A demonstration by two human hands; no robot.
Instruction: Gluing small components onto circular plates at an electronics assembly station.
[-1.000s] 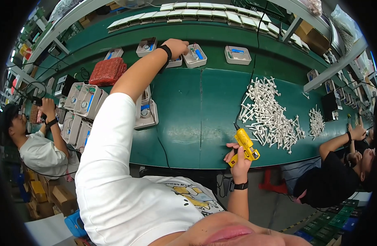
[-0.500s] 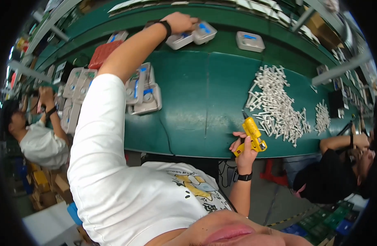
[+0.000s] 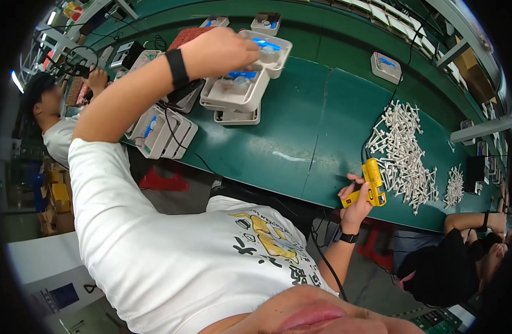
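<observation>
Over the left part of the green bench, my left hand (image 3: 225, 51) is closed at the edge of a pale plastic tray (image 3: 287, 50). Blue pieces and a round clear part lie in that tray. It overlaps another pale tray (image 3: 217, 97) with similar contents, and a further tray (image 3: 239, 118) shows underneath. My fingertips are partly hidden. On the right, at the bench's front edge, my right hand (image 3: 357, 207) is wrapped round the handle of a yellow pistol-shaped glue gun (image 3: 373, 173). Beside the gun lies a large pile of white plastic stems (image 3: 403, 156).
More stacked trays (image 3: 169, 136) stand at the left front edge. Single trays lie at the back (image 3: 266, 23) and back right (image 3: 386, 67). A smaller white heap (image 3: 453, 186) is farther right. A black cable (image 3: 197, 158) crosses the bench. People work on both sides.
My left hand has come back from the far shelf toward me, with a tray at its fingers. The view has shifted and turned. My right hand still holds the glue gun.
</observation>
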